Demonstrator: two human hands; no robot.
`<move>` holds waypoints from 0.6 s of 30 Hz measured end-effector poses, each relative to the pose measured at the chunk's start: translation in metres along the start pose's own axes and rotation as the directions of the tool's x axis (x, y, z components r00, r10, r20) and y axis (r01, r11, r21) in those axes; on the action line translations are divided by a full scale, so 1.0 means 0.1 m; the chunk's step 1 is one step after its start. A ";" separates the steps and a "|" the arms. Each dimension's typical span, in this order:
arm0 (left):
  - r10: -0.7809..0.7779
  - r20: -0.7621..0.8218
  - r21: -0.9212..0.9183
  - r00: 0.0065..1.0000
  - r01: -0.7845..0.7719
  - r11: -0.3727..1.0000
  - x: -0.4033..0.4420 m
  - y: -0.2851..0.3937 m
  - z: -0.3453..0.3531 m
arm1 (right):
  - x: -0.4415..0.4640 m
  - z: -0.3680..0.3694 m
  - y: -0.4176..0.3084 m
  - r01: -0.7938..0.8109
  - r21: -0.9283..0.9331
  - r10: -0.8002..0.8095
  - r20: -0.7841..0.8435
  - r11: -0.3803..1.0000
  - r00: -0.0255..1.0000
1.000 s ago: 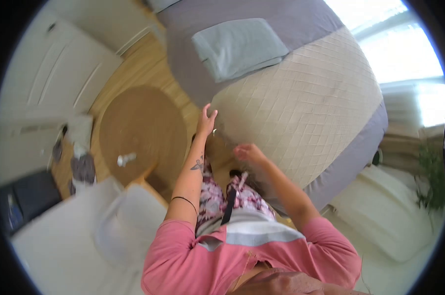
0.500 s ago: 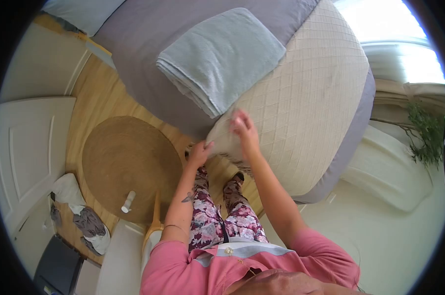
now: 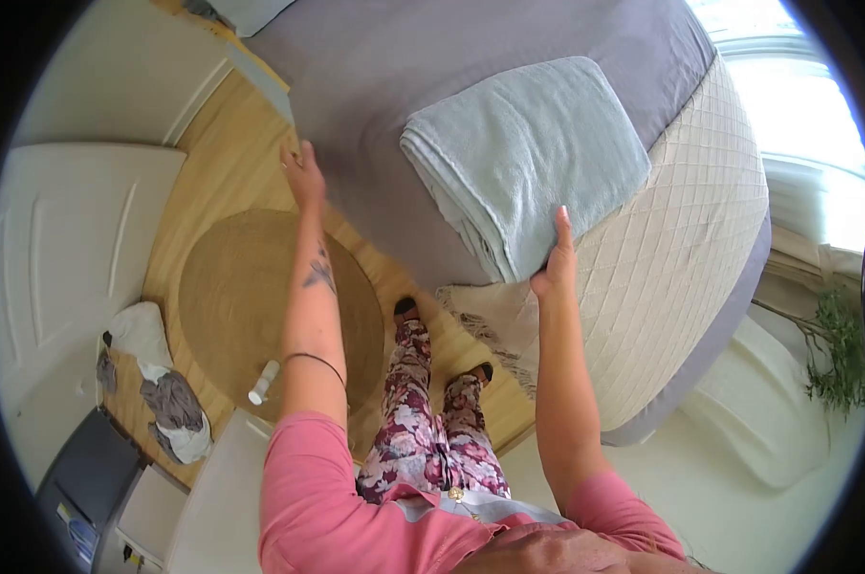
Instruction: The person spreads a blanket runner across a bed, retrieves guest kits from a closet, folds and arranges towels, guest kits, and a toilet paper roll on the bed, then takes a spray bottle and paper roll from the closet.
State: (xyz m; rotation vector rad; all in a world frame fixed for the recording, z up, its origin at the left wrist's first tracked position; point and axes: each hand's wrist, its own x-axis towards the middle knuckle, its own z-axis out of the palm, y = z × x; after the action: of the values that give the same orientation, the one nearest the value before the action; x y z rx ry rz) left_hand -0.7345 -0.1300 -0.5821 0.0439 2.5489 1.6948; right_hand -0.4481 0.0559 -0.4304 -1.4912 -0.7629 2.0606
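A pale blue-grey folded blanket [image 3: 533, 153] lies on the bed, partly over the grey bedding and partly over the cream throw. My right hand [image 3: 555, 266] is at its near corner, thumb along the edge and the other fingers hidden underneath or behind it. Off to the left, my left hand [image 3: 304, 180] is raised beside the bed's side, fingers apart and holding nothing. The cream diamond-patterned throw [image 3: 681, 230] covers the foot of the bed, its fringe [image 3: 480, 325] hanging over the near edge.
Grey bedding [image 3: 365, 105] spreads across the bed. A round woven rug [image 3: 251, 277] lies on the wooden floor with a white cylinder [image 3: 264, 382] on it. Crumpled cloths [image 3: 174, 402] lie farther left. A green plant [image 3: 836, 349] stands at the right by the window.
My left hand has let go of the throw's corner and moved up and left. My right hand has gone from above the throw to the folded blanket's corner. The view has shifted.
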 end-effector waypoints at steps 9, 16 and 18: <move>-0.191 -0.032 0.351 0.981 0.190 0.917 0.90 0.28 0.21 | -0.33 -0.02 -0.33 -0.006 0.084 0.005 0.010 0.996 1.000; 0.048 -0.040 0.564 0.998 -0.017 0.826 1.10 -0.05 0.18 | -1.14 -0.93 -0.84 0.203 0.247 -0.192 -0.067 0.948 0.979; 0.201 -0.100 0.548 0.975 -0.115 0.829 0.72 0.36 0.16 | -1.42 -1.19 -1.06 0.273 0.304 -0.257 -0.091 0.913 0.962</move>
State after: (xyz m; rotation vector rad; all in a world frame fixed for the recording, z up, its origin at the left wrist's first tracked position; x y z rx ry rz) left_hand -0.8062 -0.0966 -0.5583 0.1694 3.1371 0.9845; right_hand -0.2875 0.0577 -0.2902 -1.1856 -0.5509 1.8322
